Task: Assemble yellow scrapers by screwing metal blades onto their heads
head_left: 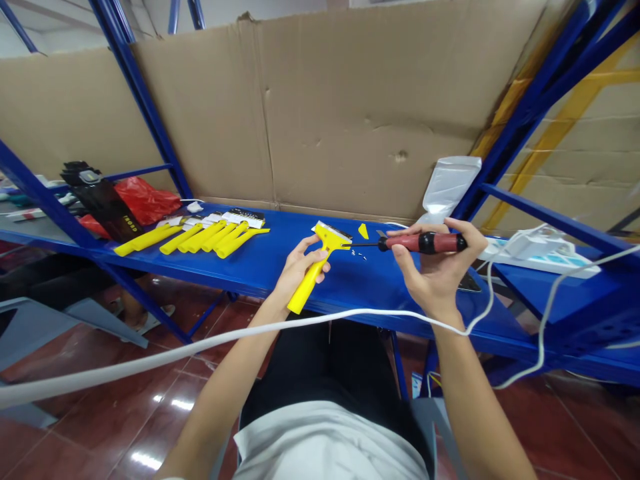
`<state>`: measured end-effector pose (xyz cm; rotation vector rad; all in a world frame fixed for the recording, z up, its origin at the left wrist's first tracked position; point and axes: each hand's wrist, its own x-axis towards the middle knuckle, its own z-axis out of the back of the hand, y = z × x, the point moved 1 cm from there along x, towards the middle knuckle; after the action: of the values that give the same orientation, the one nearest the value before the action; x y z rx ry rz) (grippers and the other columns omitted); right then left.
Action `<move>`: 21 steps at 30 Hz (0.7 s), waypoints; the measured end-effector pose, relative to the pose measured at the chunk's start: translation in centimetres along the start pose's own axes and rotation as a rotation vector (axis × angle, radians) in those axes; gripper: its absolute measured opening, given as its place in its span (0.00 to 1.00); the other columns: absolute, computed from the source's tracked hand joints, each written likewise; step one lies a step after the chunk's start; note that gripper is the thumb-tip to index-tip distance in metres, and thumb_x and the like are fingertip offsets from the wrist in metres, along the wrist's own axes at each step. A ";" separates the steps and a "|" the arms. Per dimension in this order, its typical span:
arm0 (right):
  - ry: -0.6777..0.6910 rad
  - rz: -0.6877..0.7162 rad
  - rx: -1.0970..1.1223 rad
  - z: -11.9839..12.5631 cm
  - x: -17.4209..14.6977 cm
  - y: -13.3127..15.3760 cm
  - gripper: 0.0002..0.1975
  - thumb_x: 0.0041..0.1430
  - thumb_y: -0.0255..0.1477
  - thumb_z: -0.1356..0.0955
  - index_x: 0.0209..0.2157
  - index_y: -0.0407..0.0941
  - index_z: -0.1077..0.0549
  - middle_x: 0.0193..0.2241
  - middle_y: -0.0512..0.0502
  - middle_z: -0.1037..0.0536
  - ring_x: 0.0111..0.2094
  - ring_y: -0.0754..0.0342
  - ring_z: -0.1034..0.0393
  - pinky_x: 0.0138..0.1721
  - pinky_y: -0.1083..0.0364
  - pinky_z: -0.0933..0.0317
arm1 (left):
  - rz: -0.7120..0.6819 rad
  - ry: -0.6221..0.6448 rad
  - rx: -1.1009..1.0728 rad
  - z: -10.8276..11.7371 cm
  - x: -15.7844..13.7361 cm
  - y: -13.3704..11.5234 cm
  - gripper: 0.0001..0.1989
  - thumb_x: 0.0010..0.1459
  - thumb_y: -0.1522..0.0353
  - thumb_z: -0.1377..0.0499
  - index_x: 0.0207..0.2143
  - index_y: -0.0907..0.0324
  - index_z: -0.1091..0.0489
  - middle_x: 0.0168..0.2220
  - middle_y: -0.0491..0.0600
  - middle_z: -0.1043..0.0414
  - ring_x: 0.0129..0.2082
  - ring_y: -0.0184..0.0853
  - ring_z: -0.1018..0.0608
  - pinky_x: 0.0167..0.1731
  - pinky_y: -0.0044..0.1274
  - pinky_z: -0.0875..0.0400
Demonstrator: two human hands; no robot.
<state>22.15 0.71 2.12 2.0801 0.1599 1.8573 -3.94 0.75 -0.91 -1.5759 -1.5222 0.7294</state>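
Note:
My left hand (301,265) is closed around the neck of a yellow scraper (309,285), its wide head with a metal edge pointing away from me. In my right hand (434,270) is a screwdriver (410,243) with a red and black handle, lying level across my fingers. The thin dark shaft points left, and its tip meets the right side of the scraper's head. Just behind, a small yellow plastic piece (363,231) lies on the blue table (250,275). Several tiny screws or bits (359,254) are scattered below the shaft.
Several more yellow scrapers (213,237) lie in a row at the left. Beyond them are a black bottle (103,200) and a red plastic bag (145,202). A white power strip (560,259) is at the right. A white cable (350,312) crosses in front of my arms.

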 end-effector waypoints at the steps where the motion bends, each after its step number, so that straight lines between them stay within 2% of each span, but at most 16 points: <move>1: 0.057 -0.011 0.026 0.0 0.2 0.6 0.41 0.56 0.28 0.15 0.63 0.57 0.35 0.52 0.47 0.17 0.51 0.40 0.13 0.61 0.29 0.20 | 0.001 -0.002 -0.006 -0.1 0.0 0.0 0.38 0.49 0.67 0.20 0.61 0.57 0.28 0.38 0.47 0.20 0.25 0.29 0.20 0.19 0.17 0.35; 3: 0.096 -0.019 0.055 0.2 0.5 1.7 0.40 0.56 0.25 0.16 0.63 0.57 0.34 0.58 0.44 0.18 0.56 0.38 0.14 0.61 0.31 0.19 | 0.014 0.001 -0.011 -0.2 0.0 -0.1 0.38 0.50 0.68 0.21 0.62 0.57 0.28 0.39 0.47 0.20 0.26 0.29 0.19 0.19 0.17 0.35; 6: 0.103 0.017 0.037 0.4 0.7 2.9 0.38 0.56 0.22 0.17 0.61 0.57 0.31 0.55 0.45 0.15 0.52 0.39 0.12 0.58 0.33 0.17 | 0.041 0.005 -0.003 -0.5 -0.1 -0.1 0.37 0.53 0.69 0.21 0.63 0.57 0.29 0.41 0.49 0.19 0.27 0.30 0.18 0.19 0.17 0.34; 10: 0.132 0.052 0.001 0.4 0.6 3.4 0.37 0.55 0.22 0.16 0.60 0.56 0.29 0.50 0.46 0.13 0.49 0.38 0.11 0.57 0.30 0.16 | 0.048 0.008 -0.015 -0.5 -0.1 -0.1 0.37 0.54 0.70 0.22 0.64 0.57 0.30 0.41 0.49 0.19 0.29 0.30 0.18 0.19 0.16 0.34; 14: 0.170 0.002 0.025 0.5 0.6 3.7 0.35 0.58 0.24 0.16 0.60 0.57 0.30 0.53 0.45 0.13 0.54 0.37 0.12 0.61 0.28 0.18 | 0.047 0.043 -0.042 -0.2 0.0 -0.1 0.37 0.54 0.69 0.21 0.63 0.56 0.29 0.42 0.49 0.20 0.29 0.29 0.19 0.20 0.15 0.34; 17: 0.192 -0.030 0.042 0.9 0.8 3.8 0.34 0.61 0.24 0.17 0.61 0.57 0.31 0.56 0.45 0.14 0.56 0.38 0.13 0.59 0.30 0.17 | 0.040 0.061 -0.041 -0.2 -0.1 -0.2 0.35 0.53 0.69 0.22 0.60 0.56 0.29 0.41 0.48 0.21 0.29 0.29 0.19 0.20 0.15 0.35; 19: 0.182 -0.041 0.036 1.2 0.9 3.6 0.34 0.59 0.24 0.16 0.60 0.57 0.30 0.54 0.46 0.13 0.54 0.37 0.12 0.58 0.30 0.16 | 0.031 0.070 -0.031 -0.4 -0.2 -0.2 0.34 0.53 0.68 0.22 0.59 0.56 0.30 0.40 0.47 0.22 0.28 0.28 0.20 0.19 0.16 0.36; 21: 0.133 -0.023 0.012 1.6 0.7 3.2 0.36 0.54 0.25 0.13 0.58 0.56 0.28 0.50 0.48 0.13 0.50 0.37 0.11 0.57 0.30 0.16 | 0.028 0.083 -0.014 -0.5 -0.4 -0.3 0.34 0.52 0.67 0.21 0.58 0.56 0.31 0.40 0.46 0.23 0.26 0.27 0.22 0.19 0.16 0.36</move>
<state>23.34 -2.35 3.70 1.9546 0.2266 1.9855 -3.69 0.26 -0.43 -1.6207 -1.4505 0.6620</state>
